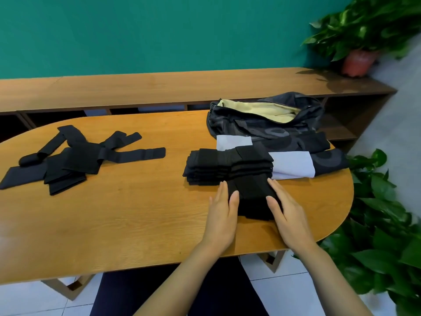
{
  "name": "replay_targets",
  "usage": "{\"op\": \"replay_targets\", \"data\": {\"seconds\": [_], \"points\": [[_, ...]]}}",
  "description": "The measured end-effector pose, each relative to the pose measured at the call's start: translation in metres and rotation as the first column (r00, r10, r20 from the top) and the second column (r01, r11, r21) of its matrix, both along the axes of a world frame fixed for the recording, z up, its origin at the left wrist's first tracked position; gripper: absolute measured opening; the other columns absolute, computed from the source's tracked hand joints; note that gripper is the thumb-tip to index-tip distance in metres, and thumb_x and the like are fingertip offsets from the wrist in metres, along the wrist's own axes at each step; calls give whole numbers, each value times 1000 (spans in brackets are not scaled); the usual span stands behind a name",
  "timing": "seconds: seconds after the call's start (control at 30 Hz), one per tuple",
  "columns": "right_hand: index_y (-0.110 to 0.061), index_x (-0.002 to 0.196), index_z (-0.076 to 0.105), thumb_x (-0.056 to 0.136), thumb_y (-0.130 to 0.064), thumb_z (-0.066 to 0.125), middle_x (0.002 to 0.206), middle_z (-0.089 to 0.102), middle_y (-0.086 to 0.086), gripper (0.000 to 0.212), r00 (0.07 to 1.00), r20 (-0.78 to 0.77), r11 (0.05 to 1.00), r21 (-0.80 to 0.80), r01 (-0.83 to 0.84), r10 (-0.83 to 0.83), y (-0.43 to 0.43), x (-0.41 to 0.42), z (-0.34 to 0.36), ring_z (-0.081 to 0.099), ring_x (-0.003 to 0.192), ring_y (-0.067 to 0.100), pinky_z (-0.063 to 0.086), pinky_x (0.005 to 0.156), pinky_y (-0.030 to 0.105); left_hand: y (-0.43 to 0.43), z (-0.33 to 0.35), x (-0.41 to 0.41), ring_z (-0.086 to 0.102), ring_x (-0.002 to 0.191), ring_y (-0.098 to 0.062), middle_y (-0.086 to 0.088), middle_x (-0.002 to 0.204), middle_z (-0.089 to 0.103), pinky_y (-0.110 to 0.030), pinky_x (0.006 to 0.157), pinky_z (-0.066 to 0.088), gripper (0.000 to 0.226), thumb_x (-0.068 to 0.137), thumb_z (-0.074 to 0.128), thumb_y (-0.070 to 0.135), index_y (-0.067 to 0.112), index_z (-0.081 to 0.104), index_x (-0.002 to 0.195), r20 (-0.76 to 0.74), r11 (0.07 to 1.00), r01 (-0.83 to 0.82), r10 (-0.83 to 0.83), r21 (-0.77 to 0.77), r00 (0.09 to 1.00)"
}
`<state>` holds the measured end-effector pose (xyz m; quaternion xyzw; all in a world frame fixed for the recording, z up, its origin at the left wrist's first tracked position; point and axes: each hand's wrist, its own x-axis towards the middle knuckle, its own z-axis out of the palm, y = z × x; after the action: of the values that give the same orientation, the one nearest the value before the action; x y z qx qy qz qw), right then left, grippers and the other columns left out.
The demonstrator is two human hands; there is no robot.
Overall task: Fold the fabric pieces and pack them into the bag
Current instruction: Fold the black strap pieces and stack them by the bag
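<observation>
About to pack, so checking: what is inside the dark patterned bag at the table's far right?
The dark patterned bag lies open; only pale yellow lining shows in its mouth. Deeper inside is hidden by its front wall.

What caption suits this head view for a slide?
Left hand and right hand touch a folded cloth before the stack and open bag.

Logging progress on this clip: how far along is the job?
Done: a folded stack beside the bag. In hand: left hand and right hand press another black piece flat. Left: the loose pile is unfolded, and the open bag shows nothing packed.
</observation>
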<state>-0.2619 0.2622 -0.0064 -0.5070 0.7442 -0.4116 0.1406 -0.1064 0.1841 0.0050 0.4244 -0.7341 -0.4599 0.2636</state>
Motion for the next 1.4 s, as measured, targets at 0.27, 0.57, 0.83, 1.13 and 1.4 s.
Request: {"op": "replay_targets", "data": {"seconds": [0.27, 0.57, 0.83, 1.13, 1.4], "points": [[-26, 151, 33, 97, -65, 30, 151, 40, -8, 66, 927, 344, 979, -80, 190, -152, 0, 22, -7, 36, 137, 6, 34, 115, 36, 7, 6, -16, 13, 148, -8, 3, 162, 15, -23, 120, 10, 58, 105, 28, 42, 17, 13, 156, -143, 971, -23, 59, 239, 988], [-34, 151, 24, 97, -64, 24, 163, 9, -7, 62, 988, -86, 992, 10, 126, -124, -1, 15, -9, 3, 150, 12, 15, 121, 39, 15, -5, -11, 6, 145, -3, 13, 161, -1, -21, 117, 16, 65, 103, 34, 43, 28, -1, 156, 59, 994, 2, 4, -107, 998], [-23, 146, 43, 103, -55, 9, 151, 44, 0, 63, 828, -560, 989, 96, 110, -37, 6, 16, -14, 31, 144, 22, 24, 116, 56, 8, -14, -1, -9, 142, -2, 7, 162, 13, -31, 122, 4, 70, 91, 0, 54, 29, 19, 154, 343, 893, 203, -58, -402, 937], [-19, 138, 53, 105, -47, 21, 144, 51, 1, 54, 795, -605, 994, -48, -100, 50, -27, 70, 33, 35, 142, 21, 20, 116, 45, -22, 15, 56, 9, 147, -8, 11, 157, 27, -38, 122, 13, 51, 100, 23, 47, 31, 41, 145, 260, 896, 39, 87, -442, 962], [-23, 132, 59, 102, -43, 29, 137, 57, -4, 47, 740, -599, 935, 42, -352, 305, -113, 179, 26, 41, 137, 19, 29, 117, 43, -82, 5, 183, 31, 140, -23, 0, 148, 46, -41, 114, 24, 55, 97, 23, 46, 23, 58, 134, 269, 865, -228, 373, -448, 888]]}}
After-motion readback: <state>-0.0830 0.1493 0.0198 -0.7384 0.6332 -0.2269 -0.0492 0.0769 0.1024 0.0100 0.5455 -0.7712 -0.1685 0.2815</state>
